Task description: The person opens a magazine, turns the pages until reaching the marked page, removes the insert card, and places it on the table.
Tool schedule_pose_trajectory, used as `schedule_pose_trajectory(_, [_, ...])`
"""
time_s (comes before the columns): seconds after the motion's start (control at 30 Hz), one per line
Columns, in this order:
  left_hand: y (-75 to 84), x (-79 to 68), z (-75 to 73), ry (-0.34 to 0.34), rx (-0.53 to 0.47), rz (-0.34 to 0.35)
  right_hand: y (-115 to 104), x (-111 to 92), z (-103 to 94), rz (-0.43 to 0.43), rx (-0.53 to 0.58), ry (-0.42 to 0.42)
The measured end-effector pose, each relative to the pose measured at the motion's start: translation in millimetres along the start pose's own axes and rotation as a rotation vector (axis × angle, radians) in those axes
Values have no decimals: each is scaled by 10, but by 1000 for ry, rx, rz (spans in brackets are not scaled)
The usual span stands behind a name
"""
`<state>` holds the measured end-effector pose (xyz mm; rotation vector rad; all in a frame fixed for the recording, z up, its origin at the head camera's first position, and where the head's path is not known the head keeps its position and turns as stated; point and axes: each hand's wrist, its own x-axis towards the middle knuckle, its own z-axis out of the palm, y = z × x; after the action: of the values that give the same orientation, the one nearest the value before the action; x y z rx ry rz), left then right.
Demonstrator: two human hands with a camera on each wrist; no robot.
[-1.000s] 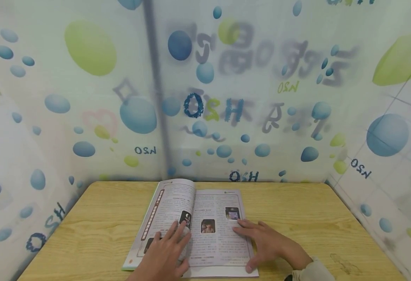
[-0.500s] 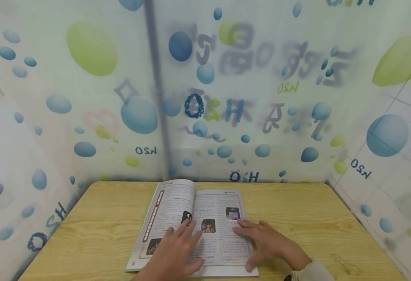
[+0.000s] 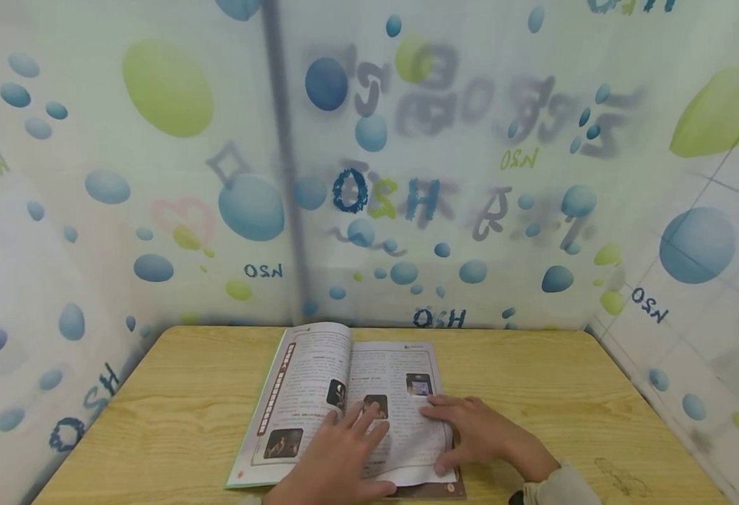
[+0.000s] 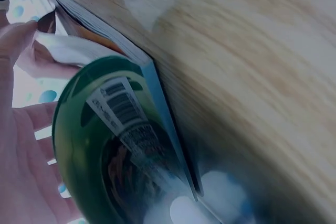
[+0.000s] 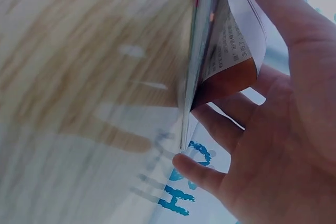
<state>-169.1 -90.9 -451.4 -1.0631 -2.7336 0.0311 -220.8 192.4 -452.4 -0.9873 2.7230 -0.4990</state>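
Note:
An open magazine [image 3: 309, 365] lies on the wooden table, with print and small photos on both pages. My left hand [image 3: 338, 456] is spread over the lower middle, fingertips at a photo on the right page [image 3: 401, 435]. At that page's right edge is my right hand [image 3: 486, 435], fingertips on the margin and thumb by the lower corner. The page's bottom edge is lifted, baring a brown page [image 3: 429, 489] beneath. In the right wrist view the raised page [image 5: 231, 45] bows up beside the thumb. The left wrist view shows the green cover [image 4: 79, 129] with a barcode.
The wooden table [image 3: 155, 407] extends to both sides of the magazine. White walls [image 3: 369, 161] with blue and green drops and reversed lettering stand close behind and at both sides. A light sleeve [image 3: 565, 487] covers the right forearm.
My left hand has slid right from the left page across the fold onto the right page. My right thumb has shifted slightly left, and the right page's bottom edge has risen, showing brown below.

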Motion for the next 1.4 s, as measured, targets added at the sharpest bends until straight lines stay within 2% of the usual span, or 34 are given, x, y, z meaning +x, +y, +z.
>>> schedule_pose_trajectory(0.1, [39, 11, -13, 13, 39, 15, -3, 8, -17, -7, 1, 13])
schedule_pose_trajectory(0.27, [72, 28, -27, 71, 71, 41, 12, 20, -14, -2, 23, 30])
schedule_pose_trajectory(0.37, [77, 40, -29, 91, 61, 51, 26, 16, -10, -12, 36, 63])
schedule_pose_trajectory(0.57, [78, 58, -40, 88, 28, 61, 29, 13, -43, -41, 59, 144])
schedule_pose_trajectory(0.77, [72, 60, -41, 115, 18, 63, 12, 5, -75, -69, 73, 164])
schedule_pose_trajectory(1.03, [65, 50, -45, 131, 14, 59, 0, -8, -91, -10, 109, 192])
schedule_pose_trajectory(1.2, [51, 36, -30, 176, 27, 74, -4, -9, -112, 26, 159, 204])
schedule_pose_trajectory(1.4, [39, 24, -16, 231, 64, 96, 41, -18, -132, 115, 220, 224])
